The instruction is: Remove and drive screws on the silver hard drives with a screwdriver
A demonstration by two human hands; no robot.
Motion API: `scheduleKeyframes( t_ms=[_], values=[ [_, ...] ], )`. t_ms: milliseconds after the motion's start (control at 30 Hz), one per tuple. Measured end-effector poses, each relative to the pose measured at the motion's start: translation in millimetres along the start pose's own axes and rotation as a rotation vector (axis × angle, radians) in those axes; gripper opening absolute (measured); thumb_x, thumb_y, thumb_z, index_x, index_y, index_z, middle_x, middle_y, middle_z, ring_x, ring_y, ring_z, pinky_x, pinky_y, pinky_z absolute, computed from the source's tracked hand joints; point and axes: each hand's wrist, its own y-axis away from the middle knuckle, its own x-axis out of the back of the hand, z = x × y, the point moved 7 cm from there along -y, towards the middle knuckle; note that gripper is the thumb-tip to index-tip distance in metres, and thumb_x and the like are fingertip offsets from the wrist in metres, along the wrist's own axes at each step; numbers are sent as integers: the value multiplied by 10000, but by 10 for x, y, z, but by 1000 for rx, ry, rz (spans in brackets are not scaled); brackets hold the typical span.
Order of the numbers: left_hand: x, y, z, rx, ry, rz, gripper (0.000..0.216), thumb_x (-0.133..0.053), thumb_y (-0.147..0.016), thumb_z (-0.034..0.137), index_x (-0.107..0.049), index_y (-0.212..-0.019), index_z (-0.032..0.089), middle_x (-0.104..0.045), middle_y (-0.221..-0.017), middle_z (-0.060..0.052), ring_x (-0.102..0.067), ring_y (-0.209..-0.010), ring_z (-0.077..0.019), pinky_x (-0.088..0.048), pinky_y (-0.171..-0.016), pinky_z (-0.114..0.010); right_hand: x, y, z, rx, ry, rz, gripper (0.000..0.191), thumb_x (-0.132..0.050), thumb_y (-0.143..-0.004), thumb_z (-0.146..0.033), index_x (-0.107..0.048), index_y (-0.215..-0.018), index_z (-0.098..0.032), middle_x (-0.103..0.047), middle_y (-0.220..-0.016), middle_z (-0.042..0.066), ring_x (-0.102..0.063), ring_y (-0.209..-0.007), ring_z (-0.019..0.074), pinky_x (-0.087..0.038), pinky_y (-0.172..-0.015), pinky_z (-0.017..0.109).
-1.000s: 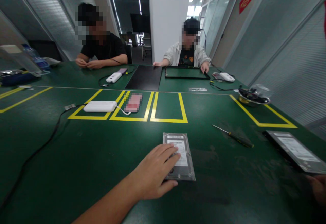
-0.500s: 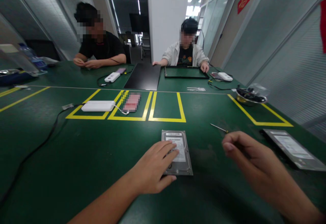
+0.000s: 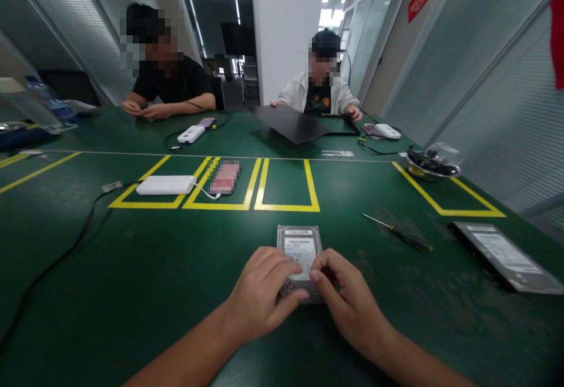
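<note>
A silver hard drive (image 3: 299, 245) with a white label lies flat on the green table (image 3: 154, 269) right in front of me. My left hand (image 3: 262, 290) rests on its near left part, fingers curled over the top and thumb along the near edge. My right hand (image 3: 346, 299) has come onto the drive's near right side, fingertips pinched together on its surface next to the left fingers. The near half of the drive is hidden under both hands. What the right fingertips pinch, if anything, is too small to make out.
A screwdriver (image 3: 399, 233) lies right of the drive, and a second flat drive (image 3: 506, 255) sits further right. A metal bowl (image 3: 434, 167), a white power bank (image 3: 165, 185) with a phone in yellow tape boxes, and a black cable (image 3: 57, 261) are around. Two people sit across; one lifts a black panel (image 3: 293, 124).
My right hand came in from the right and settled on the drive beside my left hand. The person opposite lifted the black panel off the table.
</note>
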Motion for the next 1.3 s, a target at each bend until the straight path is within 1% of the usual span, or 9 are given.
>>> scheduleKeyframes(
  t_ms=[67,133,367,600,833,933,1067,1233,1300],
  values=[
    [26,20,50,-23,44,91,164,-634,-909,225,-568,-1048,168,-640,-902,-65,-585,-828,-203,-475,-768,-364,-48,25,-9,1,-46,-46,237,-482,-993,-323,-532,-826,-163,-519,-799,15,-477,-735,130,-368,-662,236],
    [24,36,91,-47,104,131,177,-655,-898,185,-570,-1052,163,-638,-893,-61,-581,-811,-191,-476,-741,-343,-87,46,-15,-12,-110,-89,240,-498,-990,-337,-532,-830,-160,-516,-806,15,-473,-752,131,-367,-679,238],
    [52,13,162,-65,247,156,137,-623,-893,80,-607,-1008,153,-644,-862,-59,-604,-795,-175,-506,-718,-324,-184,111,92,-206,-463,-239,296,-624,-937,-414,-524,-838,-153,-480,-768,-5,-429,-732,117,-350,-679,233],
    [113,-7,213,-107,261,181,206,-601,-877,24,-643,-1011,175,-690,-889,-53,-642,-802,-167,-539,-719,-318,-188,92,95,-212,-592,-261,331,-697,-882,-416,-537,-790,-142,-495,-755,-5,-436,-728,109,-346,-679,228],
    [132,3,245,-131,193,197,216,-611,-847,18,-647,-1010,155,-714,-897,-63,-671,-809,-174,-556,-715,-318,-201,91,141,-248,-652,-264,336,-725,-865,-413,-560,-783,-132,-486,-672,-24,-410,-638,82,-311,-600,201],
    [146,21,243,-132,129,217,266,-631,-821,-3,-649,-1046,138,-726,-913,-71,-684,-815,-180,-560,-721,-321,-210,103,145,-256,-680,-261,285,-713,-887,-385,-605,-858,-123,-523,-699,-15,-434,-645,74,-329,-614,194],
    [186,46,236,-144,-42,237,272,-642,-825,5,-657,-1070,122,-745,-942,-83,-699,-836,-188,-566,-743,-325,-211,115,121,-238,-721,-252,217,-680,-922,-337,-674,-1047,-159,-572,-822,6,-477,-719,80,-372,-676,196],
    [224,76,181,-154,-280,249,259,-650,-853,52,-661,-1103,119,-760,-984,-84,-724,-875,-195,-565,-783,-319,-232,155,90,-205,-719,-300,370,-638,-946,-324,-612,-1309,-257,-568,-1021,32,-495,-897,121,-387,-863,261],
    [217,81,154,-158,-320,248,249,-647,-861,68,-662,-1103,126,-764,-976,-75,-730,-863,-192,-564,-766,-309,-252,189,85,-199,-687,-336,463,-637,-943,-337,-539,-1394,-293,-548,-1088,35,-482,-927,126,-383,-881,269]
  ],
)
